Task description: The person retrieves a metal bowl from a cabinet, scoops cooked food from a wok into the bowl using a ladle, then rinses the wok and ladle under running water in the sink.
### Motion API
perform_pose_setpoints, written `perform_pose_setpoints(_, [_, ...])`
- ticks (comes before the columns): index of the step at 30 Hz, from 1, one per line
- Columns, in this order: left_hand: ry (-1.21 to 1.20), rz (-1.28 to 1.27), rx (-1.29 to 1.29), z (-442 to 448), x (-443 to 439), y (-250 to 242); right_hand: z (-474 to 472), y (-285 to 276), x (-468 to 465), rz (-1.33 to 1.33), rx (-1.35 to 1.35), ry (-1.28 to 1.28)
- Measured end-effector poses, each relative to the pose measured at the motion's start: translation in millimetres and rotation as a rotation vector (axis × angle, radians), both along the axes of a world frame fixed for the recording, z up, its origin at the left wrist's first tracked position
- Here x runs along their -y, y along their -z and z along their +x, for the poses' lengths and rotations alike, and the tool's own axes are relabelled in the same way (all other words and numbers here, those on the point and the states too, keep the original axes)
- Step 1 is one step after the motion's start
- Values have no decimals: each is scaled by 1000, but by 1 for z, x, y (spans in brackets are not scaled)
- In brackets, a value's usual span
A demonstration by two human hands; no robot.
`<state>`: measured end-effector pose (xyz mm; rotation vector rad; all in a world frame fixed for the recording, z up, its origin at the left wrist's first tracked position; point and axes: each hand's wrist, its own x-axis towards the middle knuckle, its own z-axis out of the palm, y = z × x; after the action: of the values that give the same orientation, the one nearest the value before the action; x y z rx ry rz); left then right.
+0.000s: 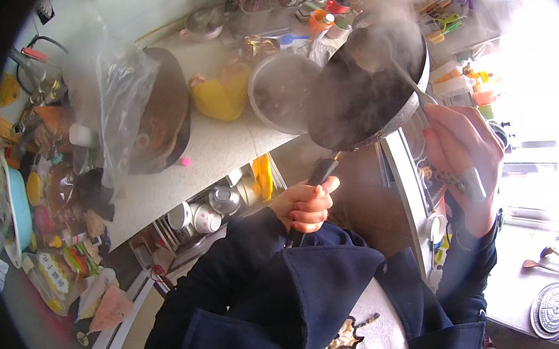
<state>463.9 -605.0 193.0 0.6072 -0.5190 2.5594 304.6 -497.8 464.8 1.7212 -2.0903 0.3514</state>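
My left hand point(305, 202) is closed around the black handle point(322, 171) of a dark wok point(361, 99). The wok is tilted to the left, its lower rim over or beside a round metal basin point(252, 98) on the counter. Between the fingers of my right hand point(466, 150) is a long-handled metal ladle point(406, 77) with a pale handle end. Its head reaches into the wok, where steam blurs it. Dark contents show dimly in the basin; steam also hides what the wok holds.
Left of the basin are a yellow cloth point(220, 99) and a large dark pan point(165, 105) partly under a clear plastic bag point(121, 99). An open drawer point(199, 239) below holds bowls. An orange bottle point(320, 21) stands behind, and a round perforated disc point(554, 309) lies at right.
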Motion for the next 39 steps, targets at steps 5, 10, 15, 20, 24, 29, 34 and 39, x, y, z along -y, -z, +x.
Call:
perform_pose_setpoints(5, [-17, -460, 212, -9, 7, -22, -25, 16, -44, -41, 177, 163])
perform_pose_setpoints(10, [-26, -889, 337, -43, -2, -36, -73, 75, -102, -462, 703, 398])
perform_pose_setpoints(15, [60, -957, 423, -106, -31, -23, -133, 150, -176, -839, 1147, 613])
perform_pose_setpoints(20, [117, -1030, 460, -191, -95, -27, -180, 213, -246, -571, 1220, 477])
perform_pose_setpoints(24, [170, -1036, 509, -247, -141, -36, -216, 227, -280, -502, 1457, 181])
perform_pose_setpoints(29, [158, -1091, 477, -303, -177, -25, -290, 232, -330, -230, 1234, 140])
perform_pose_setpoints(34, [175, -1113, 537, -342, -186, -34, -364, 312, -372, -964, 1548, 493])
perform_pose_setpoints(39, [169, -1126, 577, -371, -175, -37, -433, 441, -390, -873, 2224, 1463])
